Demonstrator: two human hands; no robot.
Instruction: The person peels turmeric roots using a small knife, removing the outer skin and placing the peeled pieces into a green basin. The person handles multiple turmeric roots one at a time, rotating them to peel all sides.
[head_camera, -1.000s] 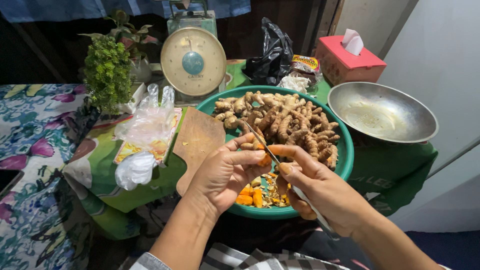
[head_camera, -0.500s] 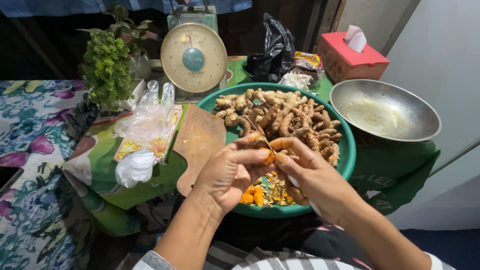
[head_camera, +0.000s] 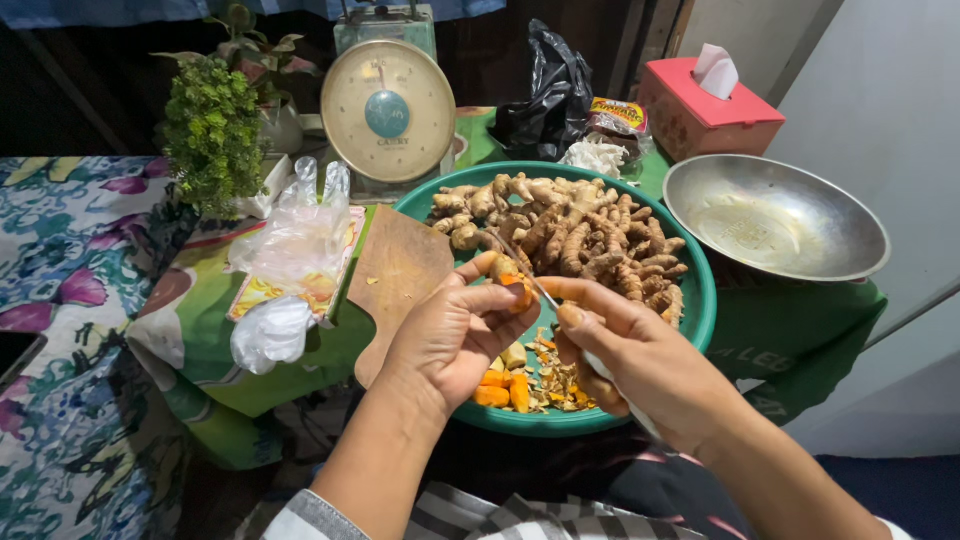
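Observation:
My left hand (head_camera: 450, 335) grips a piece of turmeric root (head_camera: 508, 275), brown outside and orange where cut. My right hand (head_camera: 635, 350) holds a small knife (head_camera: 520, 268), its thin blade lying against the root. Both hands hover over the near side of a round green basin (head_camera: 700, 300). A heap of unpeeled turmeric roots (head_camera: 565, 228) fills the far half of the basin. Orange peeled pieces and peelings (head_camera: 520, 380) lie in the near half, below my hands.
A wooden cutting board (head_camera: 395, 275) leans on the basin's left rim. Plastic bags (head_camera: 290, 250) lie left of it. Behind stand a dial kitchen scale (head_camera: 388, 110), a small green plant (head_camera: 212, 130), a black bag (head_camera: 545, 100) and a pink tissue box (head_camera: 705, 110). A metal bowl (head_camera: 775, 220) sits right.
My hands have shifted slightly while staying together over the basin; the knife blade has worked along the root held in my left hand.

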